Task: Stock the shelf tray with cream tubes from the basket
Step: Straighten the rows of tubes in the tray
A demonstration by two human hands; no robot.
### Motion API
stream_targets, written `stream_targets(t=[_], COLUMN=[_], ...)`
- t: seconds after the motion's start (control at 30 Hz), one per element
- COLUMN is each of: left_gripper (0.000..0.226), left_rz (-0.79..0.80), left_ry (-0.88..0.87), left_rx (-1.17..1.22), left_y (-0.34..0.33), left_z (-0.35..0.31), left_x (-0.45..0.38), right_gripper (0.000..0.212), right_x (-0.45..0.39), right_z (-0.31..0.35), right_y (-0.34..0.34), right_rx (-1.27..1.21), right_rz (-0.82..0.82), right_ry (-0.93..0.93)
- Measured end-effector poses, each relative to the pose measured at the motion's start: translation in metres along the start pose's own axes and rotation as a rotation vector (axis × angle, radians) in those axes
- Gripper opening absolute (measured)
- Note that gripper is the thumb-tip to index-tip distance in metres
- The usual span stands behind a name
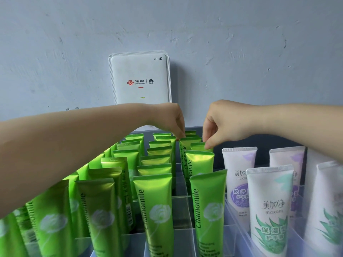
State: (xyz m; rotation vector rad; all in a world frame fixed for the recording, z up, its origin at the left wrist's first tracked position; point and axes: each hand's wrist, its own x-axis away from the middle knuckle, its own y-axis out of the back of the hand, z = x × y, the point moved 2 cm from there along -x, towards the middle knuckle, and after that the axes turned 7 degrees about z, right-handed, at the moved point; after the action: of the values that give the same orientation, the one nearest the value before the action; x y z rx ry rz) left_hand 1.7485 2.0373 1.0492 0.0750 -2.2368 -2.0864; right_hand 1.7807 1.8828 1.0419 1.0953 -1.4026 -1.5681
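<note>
A: State the carrying surface.

B: A clear divided shelf tray, partitioned into narrow lanes running front to back.

A: Contents?

B: Green Chamomile tubes stand upright, crimped ends up, filling the left lanes in rows. The lane just right of them holds fewer, with bare gaps between tubes. Beside it, on the right, white maxam tubes stand upright: aloe-print ones in front, purple-print ones behind.

A: Behind the tray?

B: A white WiFi router, against the wall.
</note>
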Motion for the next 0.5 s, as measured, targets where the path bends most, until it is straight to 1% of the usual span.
stream_targets(t=[0.07, 0.23, 0.37, 0.5], left_gripper=[0.019, 0.02, 0.016, 0.015], left_rz=[-0.035, -0.186, -0.192, -0.227], left_ry=[0.006, 0.068, 0.107, 0.106], left_rx=[0.019, 0.103, 0.123, 0.135], left_y=[0.007, 0.03, 0.031, 0.032], left_z=[0.002, 0.021, 0.032, 0.035], left_x=[0.007, 0.027, 0.041, 0.05], right_gripper=[0.007, 0.005, 0.006, 0.007], right_x=[0.0, -0.003, -0.006, -0.006], right_z=[0.003, 0.01, 0.012, 0.013], right_y=[0.0, -0.002, -0.004, -0.003], right_rx=[-0.017, -0.055, -0.06, -0.053], right_rz=[-0.032, -0.064, -0.066, -0.036], right_ry=[0.022, 0.043, 0.062, 0.066])
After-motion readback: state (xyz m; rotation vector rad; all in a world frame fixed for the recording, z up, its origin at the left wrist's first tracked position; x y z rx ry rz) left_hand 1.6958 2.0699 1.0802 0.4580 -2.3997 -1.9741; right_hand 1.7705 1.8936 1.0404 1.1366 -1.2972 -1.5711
